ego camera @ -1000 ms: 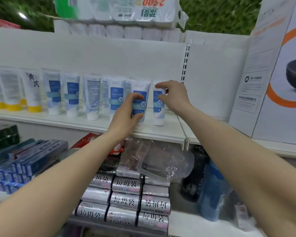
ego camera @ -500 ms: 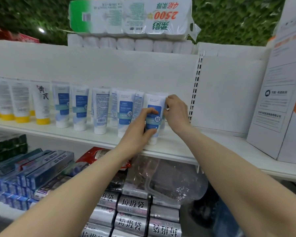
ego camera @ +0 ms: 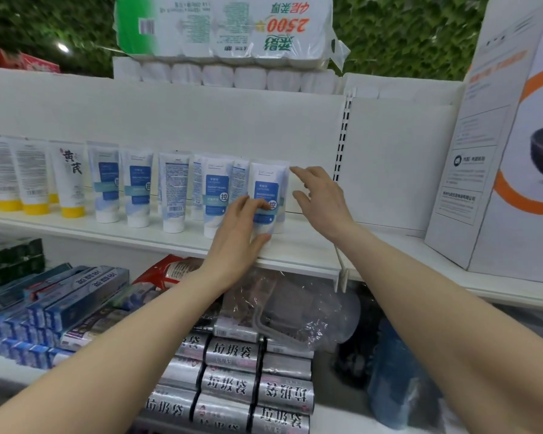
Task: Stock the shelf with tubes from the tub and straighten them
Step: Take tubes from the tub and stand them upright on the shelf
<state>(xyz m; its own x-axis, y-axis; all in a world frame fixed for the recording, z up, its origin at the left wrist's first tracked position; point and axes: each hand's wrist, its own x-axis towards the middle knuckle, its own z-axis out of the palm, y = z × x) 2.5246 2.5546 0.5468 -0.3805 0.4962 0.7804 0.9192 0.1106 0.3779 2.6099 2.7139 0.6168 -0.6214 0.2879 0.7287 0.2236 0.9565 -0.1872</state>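
A row of white tubes with blue labels stands cap-down on the white shelf (ego camera: 311,249). My left hand (ego camera: 239,233) grips the lower part of the rightmost front tube (ego camera: 267,189), thumb on one side and fingers on the other. Just right of that tube's top, my right hand (ego camera: 322,198) hovers with its fingers spread and relaxed, holding nothing. Another blue-label tube (ego camera: 217,195) stands right beside it on the left, with more tubes behind. The tub is not in view.
Yellow-capped tubes (ego camera: 66,180) stand further left. A large white box (ego camera: 508,158) fills the shelf's right end. Toilet paper packs (ego camera: 226,26) lie on top. Below are silver bag rolls (ego camera: 232,380), blue toothpaste boxes (ego camera: 60,305) and a clear plastic bag (ego camera: 295,311).
My right hand has let go of the tube's top and drawn slightly right, opening its fingers. My left hand keeps its grip on the rightmost front tube, which now hides the one behind.
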